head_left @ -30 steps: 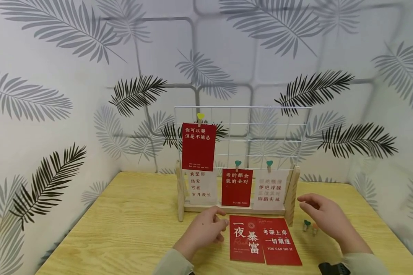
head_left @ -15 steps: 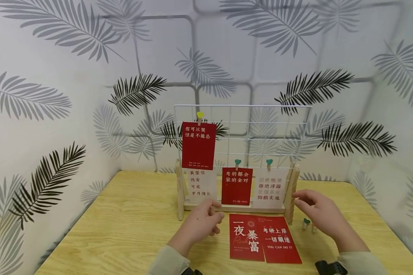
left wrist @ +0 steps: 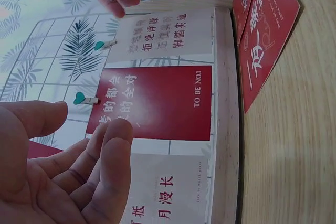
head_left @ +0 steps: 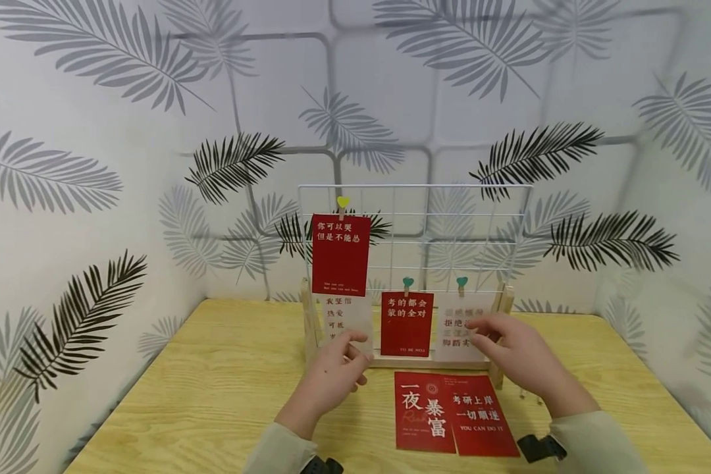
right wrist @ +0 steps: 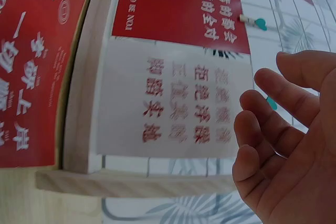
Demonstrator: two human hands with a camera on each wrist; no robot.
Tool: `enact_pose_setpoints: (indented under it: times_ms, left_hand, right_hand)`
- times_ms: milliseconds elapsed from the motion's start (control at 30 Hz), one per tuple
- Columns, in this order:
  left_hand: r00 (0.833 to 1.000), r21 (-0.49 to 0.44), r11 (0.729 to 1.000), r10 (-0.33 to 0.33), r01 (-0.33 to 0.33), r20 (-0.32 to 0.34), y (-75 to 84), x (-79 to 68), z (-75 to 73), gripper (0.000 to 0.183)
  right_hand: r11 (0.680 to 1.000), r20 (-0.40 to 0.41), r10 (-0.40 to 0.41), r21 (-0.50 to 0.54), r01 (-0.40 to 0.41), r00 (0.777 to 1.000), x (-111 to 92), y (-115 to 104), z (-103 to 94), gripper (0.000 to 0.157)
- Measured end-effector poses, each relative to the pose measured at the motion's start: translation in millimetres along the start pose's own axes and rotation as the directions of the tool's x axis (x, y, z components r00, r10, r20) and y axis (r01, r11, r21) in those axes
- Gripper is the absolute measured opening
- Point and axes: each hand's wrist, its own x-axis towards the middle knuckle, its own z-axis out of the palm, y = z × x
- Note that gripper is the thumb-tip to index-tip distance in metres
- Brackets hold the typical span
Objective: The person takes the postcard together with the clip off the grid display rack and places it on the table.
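Nearest us, two pale sleeves (head_left: pixel 278 453) enter from the bottom, each with a dark band (head_left: pixel 542 448) at the wrist. On the wood-grain table (head_left: pixel 213 395), between the forearms, we record the left table card (head_left: pixel 409 438) and right table card (head_left: pixel 486 441), both red, flat and side by side.

The left hand (head_left: pixel 332 372) is raised before the rack's lower left, fingers loosely bent, thumb apart from them, holding nothing. In the head view it covers part of the left white card (head_left: pixel 358 316). The right hand (head_left: pixel 518 345) is likewise loosely curved, with a gap between thumb and fingers, and has hold of nothing. It overlaps the edge of the right white card (head_left: pixel 449 352); we cannot tell whether it touches.

Behind both hands stands the rack (head_left: pixel 397 363), a white wire grid on a wooden base. Its lower row reads left white card, middle red card (head_left: pixel 405 336), right white card; a green clip (head_left: pixel 407 282) tops the middle one, another the right. Above, the upper red card (head_left: pixel 339 266) hangs under a yellow clip (head_left: pixel 343 202) and hides the left white card's top. Farthest back we note the leaf-patterned wall (head_left: pixel 385 85)
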Motion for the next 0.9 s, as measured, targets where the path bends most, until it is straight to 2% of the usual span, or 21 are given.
enact_pose_setpoints:
  times_ms: [233, 500, 767, 900]
  left_hand:
    - [0.999, 0.002, 0.999, 0.036, -0.036, -0.039, 0.3, -2.8, -8.3, 0.043]
    - [0.992, 0.11, 0.99, 0.101, -0.093, -0.07, 1.4, -2.4, -21.8, 0.043]
    - [0.987, 0.184, 0.976, 0.133, -0.115, -0.091, 6.3, -1.5, -33.7, 0.042]
    - [0.98, 0.221, 0.965, 0.166, -0.139, -0.107, 10.7, -0.5, -40.1, 0.043]
  right_hand:
    - [0.992, 0.005, -0.11, -0.059, 0.11, 0.994, 13.6, -21.7, 1.4, 0.026]
    - [0.964, -0.031, -0.216, -0.168, 0.208, 0.976, 27.5, -47.4, -1.7, 0.026]
    - [0.916, -0.053, -0.323, -0.27, 0.298, 0.945, 43.8, -74.1, -10.8, 0.024]
    - [0.876, -0.08, -0.401, -0.325, 0.356, 0.913, 48.7, -85.8, -16.6, 0.021]
